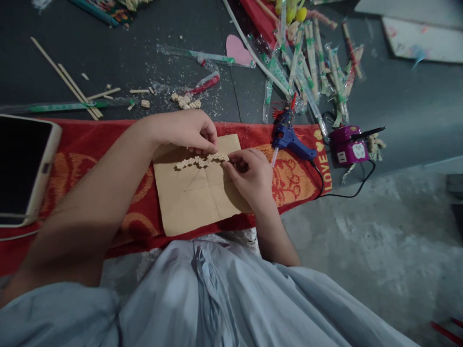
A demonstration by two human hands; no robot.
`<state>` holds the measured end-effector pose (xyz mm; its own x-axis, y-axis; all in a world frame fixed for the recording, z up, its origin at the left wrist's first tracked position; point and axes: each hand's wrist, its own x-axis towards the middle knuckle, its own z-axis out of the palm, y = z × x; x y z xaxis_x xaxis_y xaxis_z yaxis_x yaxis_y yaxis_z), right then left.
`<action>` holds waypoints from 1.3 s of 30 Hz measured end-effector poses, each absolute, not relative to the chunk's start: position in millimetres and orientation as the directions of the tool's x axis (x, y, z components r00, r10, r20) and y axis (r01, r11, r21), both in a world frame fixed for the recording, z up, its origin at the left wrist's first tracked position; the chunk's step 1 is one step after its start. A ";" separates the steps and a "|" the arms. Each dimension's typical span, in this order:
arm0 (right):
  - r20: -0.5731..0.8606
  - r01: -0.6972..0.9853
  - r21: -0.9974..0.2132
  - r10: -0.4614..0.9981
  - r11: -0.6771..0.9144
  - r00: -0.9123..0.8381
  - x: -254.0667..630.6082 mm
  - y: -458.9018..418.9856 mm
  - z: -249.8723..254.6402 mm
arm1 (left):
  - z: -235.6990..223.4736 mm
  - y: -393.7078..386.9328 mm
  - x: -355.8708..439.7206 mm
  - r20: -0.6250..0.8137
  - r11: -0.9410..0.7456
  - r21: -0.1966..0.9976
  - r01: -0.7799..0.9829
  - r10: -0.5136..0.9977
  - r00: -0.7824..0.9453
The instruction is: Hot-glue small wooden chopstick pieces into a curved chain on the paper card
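Observation:
A zigzag strip of small pale wood-like pieces (202, 161) lies over a sheet of tan paper (188, 207) with thin pencil lines. At the strip's right end, my right hand (253, 173) pinches it between thumb and forefinger. My left hand (197, 132) reaches in from above, its fingers curled and its fingertips closed at the strip's upper edge; whatever is between them is hidden. To the right, a blue glue gun (291, 140) with a clear glue stick rests on the red towel (296, 185).
A phone (23, 168) lies at the left. Thin wooden sticks (68, 79) and crumbs litter the dark table. Wrapped chopsticks (307, 58) pile up at the back right, near a pink paper heart (238, 50). A purple box-like device (349, 144) stands at the right, beside a black cord.

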<state>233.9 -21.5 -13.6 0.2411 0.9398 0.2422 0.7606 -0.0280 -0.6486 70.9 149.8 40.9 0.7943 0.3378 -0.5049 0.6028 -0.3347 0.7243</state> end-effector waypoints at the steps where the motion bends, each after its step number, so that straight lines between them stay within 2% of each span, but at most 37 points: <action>1: 0.245 0.762 -0.647 0.938 -0.030 0.245 233.7 -21.5 -13.3 | 40.7 150.0 71.2 -0.509 -0.336 0.719 0.608 0.341 0.790; 15: 0.286 0.745 -0.666 0.931 0.023 0.227 236.0 -22.2 -16.6 | 41.2 147.3 70.8 -0.476 -0.332 0.738 0.587 0.359 0.802; 21: 0.296 0.744 -0.667 0.932 0.044 0.210 236.7 -23.7 -15.3 | 41.7 148.1 73.1 -0.504 -0.362 0.701 0.615 0.360 0.785; 32: 0.290 0.747 -0.662 0.937 0.052 0.192 237.4 -23.9 -14.3 | 34.8 151.5 72.3 -0.506 -0.361 0.702 0.614 0.355 0.786; 39: 0.237 0.748 -0.663 0.953 0.017 0.189 238.6 -23.0 -13.1 | 34.8 152.0 72.6 -0.485 -0.374 0.716 0.590 0.342 0.805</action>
